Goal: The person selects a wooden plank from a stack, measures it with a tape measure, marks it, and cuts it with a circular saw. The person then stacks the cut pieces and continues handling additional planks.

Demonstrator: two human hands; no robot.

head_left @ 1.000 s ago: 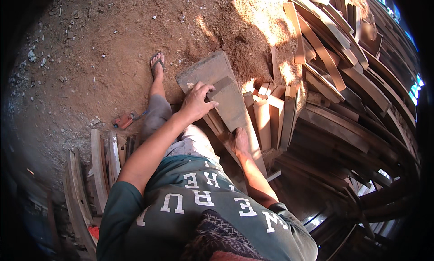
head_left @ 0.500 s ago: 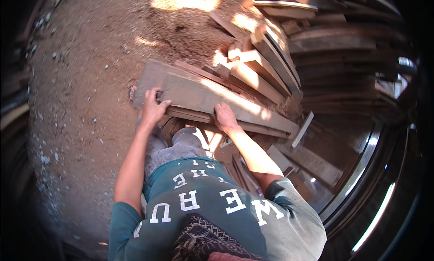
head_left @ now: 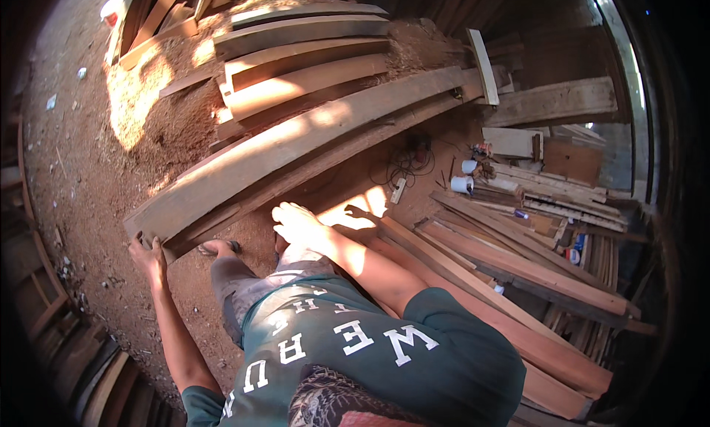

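We began at the lower left, where a row of boards [head_left: 111, 379] lay on the ground. Bare brown soil [head_left: 96, 183] ran upward from there, with a red-and-white container [head_left: 111, 11] near the top and several lit offcuts [head_left: 159, 38] beside it.

The left hand [head_left: 150, 255] was at the left end of the plank [head_left: 310, 127]. Its fingertips touched that end, thumb and fingers parted; whether it pinched the edge firmly, we could not tell. The plank lay slantwise in front of the person, rising toward the upper right, with a darker beam [head_left: 288, 181] along its near side. A sandalled foot [head_left: 220, 247] showed just below the left part of the beam.

We found the right hand [head_left: 299, 223] apart from the plank, above the knee, fingers loosely spread and the palm side hidden. Beyond the plank lay a stack [head_left: 310, 53] of shorter boards, partly sunlit.

Farther right, we recorded a tangle of cable [head_left: 403, 164] on the soil, two white cups [head_left: 462, 184] close together, and a pale batten [head_left: 483, 66] near the plank's far end. Long timbers [head_left: 518, 279] filled the lower right, side by side.
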